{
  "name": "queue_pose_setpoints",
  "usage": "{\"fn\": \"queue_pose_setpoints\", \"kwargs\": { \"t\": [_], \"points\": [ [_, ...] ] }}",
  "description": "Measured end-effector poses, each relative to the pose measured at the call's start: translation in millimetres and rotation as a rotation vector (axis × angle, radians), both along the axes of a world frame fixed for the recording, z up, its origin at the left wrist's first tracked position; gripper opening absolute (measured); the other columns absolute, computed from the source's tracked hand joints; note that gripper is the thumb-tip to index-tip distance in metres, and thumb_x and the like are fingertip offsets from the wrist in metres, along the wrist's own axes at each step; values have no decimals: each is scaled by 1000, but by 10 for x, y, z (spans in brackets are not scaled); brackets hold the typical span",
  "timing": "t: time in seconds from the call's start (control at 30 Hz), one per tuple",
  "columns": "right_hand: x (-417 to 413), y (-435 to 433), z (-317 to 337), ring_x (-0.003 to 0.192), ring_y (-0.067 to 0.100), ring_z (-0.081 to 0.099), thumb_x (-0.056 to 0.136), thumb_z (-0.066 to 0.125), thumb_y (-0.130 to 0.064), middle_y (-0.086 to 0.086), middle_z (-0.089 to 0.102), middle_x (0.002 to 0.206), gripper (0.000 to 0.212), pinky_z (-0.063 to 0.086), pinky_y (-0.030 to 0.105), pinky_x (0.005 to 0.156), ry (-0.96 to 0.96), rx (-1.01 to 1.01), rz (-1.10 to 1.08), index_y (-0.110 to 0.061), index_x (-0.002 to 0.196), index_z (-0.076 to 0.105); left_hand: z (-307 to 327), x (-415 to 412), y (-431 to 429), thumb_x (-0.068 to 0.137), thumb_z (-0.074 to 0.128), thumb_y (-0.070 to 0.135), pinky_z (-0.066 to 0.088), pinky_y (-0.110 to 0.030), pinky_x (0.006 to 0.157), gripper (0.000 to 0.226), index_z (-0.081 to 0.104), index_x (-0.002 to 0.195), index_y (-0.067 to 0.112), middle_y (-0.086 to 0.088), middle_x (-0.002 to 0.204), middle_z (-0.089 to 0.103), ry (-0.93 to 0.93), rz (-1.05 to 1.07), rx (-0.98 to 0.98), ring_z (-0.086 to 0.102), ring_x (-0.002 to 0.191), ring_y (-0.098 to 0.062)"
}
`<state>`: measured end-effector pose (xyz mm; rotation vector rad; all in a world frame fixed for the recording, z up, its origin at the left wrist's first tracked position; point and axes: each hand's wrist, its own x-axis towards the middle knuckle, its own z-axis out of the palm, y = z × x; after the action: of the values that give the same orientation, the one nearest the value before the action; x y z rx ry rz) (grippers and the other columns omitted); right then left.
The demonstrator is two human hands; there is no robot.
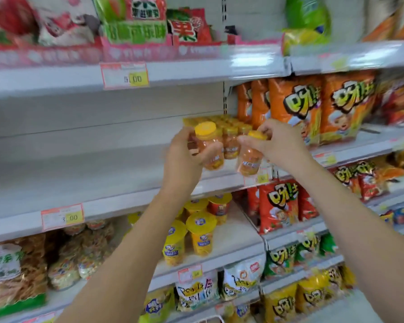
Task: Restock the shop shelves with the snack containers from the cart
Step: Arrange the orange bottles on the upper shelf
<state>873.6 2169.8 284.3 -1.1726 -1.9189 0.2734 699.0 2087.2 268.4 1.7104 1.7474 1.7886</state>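
Both bare forearms raised, reaching up and forward, hands near each other. Left hand (184, 157) curled round a jar (208, 145), thumb across its front, lid above the fingers. Right hand (280, 145) pinches a second jar (248, 159) at its lid, body tilted below the fingertips.

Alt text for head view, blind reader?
The left hand grips a clear plastic jar of orange snacks with a yellow lid, and the right hand grips a second such jar at its lid, both before a white shelf. Behind them stand matching jars, beside orange snack bags.
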Motion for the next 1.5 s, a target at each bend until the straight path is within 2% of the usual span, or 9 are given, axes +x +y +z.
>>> {"fn": "queue_pose_setpoints", "kwargs": {
  "t": [0.23,0.43,0.7,0.83,0.93,1.1,1.23,1.37,1.5],
  "points": [
    [-4,434,228,82,19,51,84,67,-45,0,52,85,44,35,29,66,-74,32,-83,-10,106,52,-121,234,669,77,73,40,48,-42,87,52,56,120,18,-2,111,59,140,161,-11,55,103,-24],
    [-112,717,55,102,26,58,83,68,-44,11,62,112,54,37,27,71,-223,-76,-46,-7,120,53,-240,326,817,83,65,44,47,-34,80,57,51,129,13,-7,117,57,247,239,-76,56,103,-25],
    [-112,877,60,103,26,59,82,68,-46,10,61,118,60,42,28,76,-229,-185,6,-9,126,52,-76,447,983,87,62,38,46,-30,78,55,44,129,8,-11,117,60,304,293,-204,59,104,-25],
    [-24,932,81,71,17,63,72,83,-21,7,67,97,56,48,25,59,-183,-456,210,-11,118,52,-128,494,1029,87,65,30,53,-33,76,68,26,141,16,-11,110,65,321,276,-251,65,96,-26],
    [-33,962,-21,80,19,64,67,84,-10,8,69,99,37,49,24,59,-160,-414,225,-12,96,61,-139,507,966,87,66,30,50,-32,81,73,23,146,19,-11,125,56,391,278,-241,61,105,-24],
    [-62,1002,-215,93,19,62,65,87,-19,3,67,98,37,50,32,83,-64,-359,203,-13,95,65,-251,251,620,75,75,40,38,-37,105,89,28,144,11,-12,140,37,366,415,-12,38,129,-27],
    [-125,964,-241,112,22,58,61,88,-30,3,61,122,69,47,41,99,-31,-389,220,-14,119,54,-332,37,553,73,69,58,41,-40,101,110,11,147,1,-17,141,42,297,463,-439,44,128,-31],
    [-237,929,-256,125,22,47,55,90,-40,1,49,136,104,40,36,105,-78,-367,187,-13,140,35,-247,-7,670,78,64,59,46,-36,78,80,35,128,3,-13,114,60,299,406,-608,59,105,-29],
    [-291,973,-298,122,22,51,29,85,-62,0,53,132,126,44,41,102,-72,-410,176,-15,137,39,-246,-51,744,86,59,51,44,-33,74,57,51,115,4,-13,110,62,300,405,-605,60,100,-28]
  ]
}}
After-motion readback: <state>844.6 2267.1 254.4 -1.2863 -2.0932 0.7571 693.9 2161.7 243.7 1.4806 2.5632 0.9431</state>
